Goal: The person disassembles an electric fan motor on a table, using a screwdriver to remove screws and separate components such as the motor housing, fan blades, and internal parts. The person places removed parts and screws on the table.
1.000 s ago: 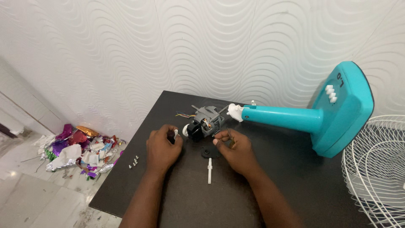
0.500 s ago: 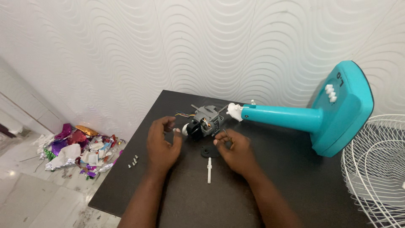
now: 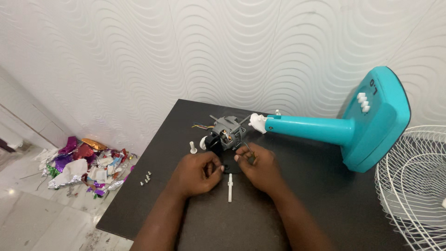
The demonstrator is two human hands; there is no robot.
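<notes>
Here, two hands meet on the dark desk (image 3: 325,200), just in front of one grey fan motor (image 3: 226,135). The left hand (image 3: 195,174) is curled, its grip closed over something small that I cannot make out. The right hand (image 3: 260,167) pinches one thin metal piece (image 3: 248,149) between thumb and fingers, close to the motor. One black disc (image 3: 229,166) lies between the hands, partly covered. One white pin (image 3: 230,187) lies just below them, and one white peg (image 3: 193,148) stands left of the motor. One teal fan stand (image 3: 334,130) lies on its side, joined to the motor. A few small screws (image 3: 147,178) sit near the desk's left edge; one white wire grille (image 3: 413,186) is at the right.
</notes>
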